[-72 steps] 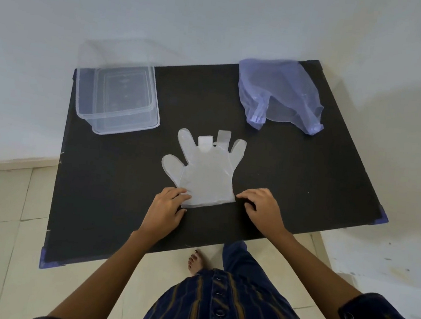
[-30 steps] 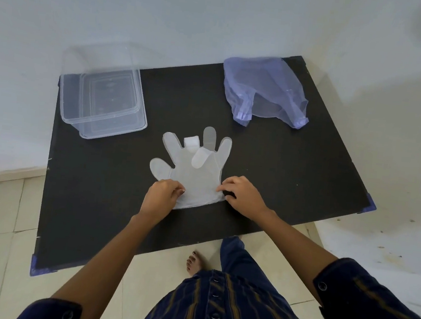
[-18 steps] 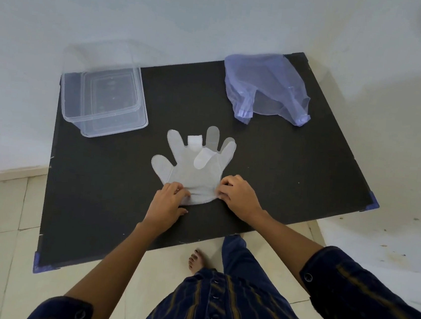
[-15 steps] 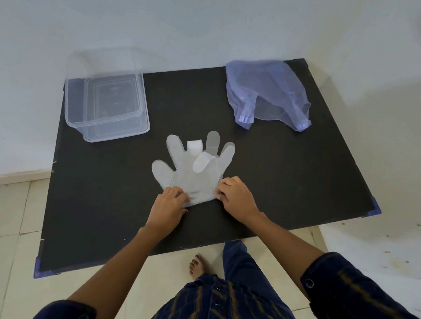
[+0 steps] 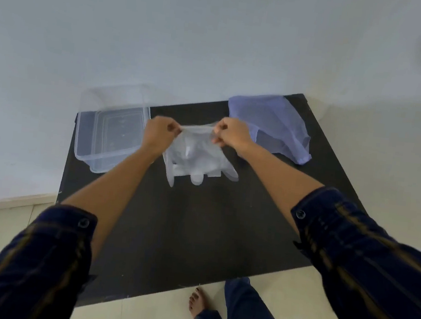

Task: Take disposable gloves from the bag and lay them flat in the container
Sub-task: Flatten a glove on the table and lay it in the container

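my left hand and right hand pinch the glove cuff, fingers dangling | glove just right of container | container looks empty; bag further right | laying left

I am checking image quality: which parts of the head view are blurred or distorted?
Head view: the sleeves near the bottom edge are smeared; the held glove is soft and hazy; the container and bag are clearer; the wide lens bends the table edges.
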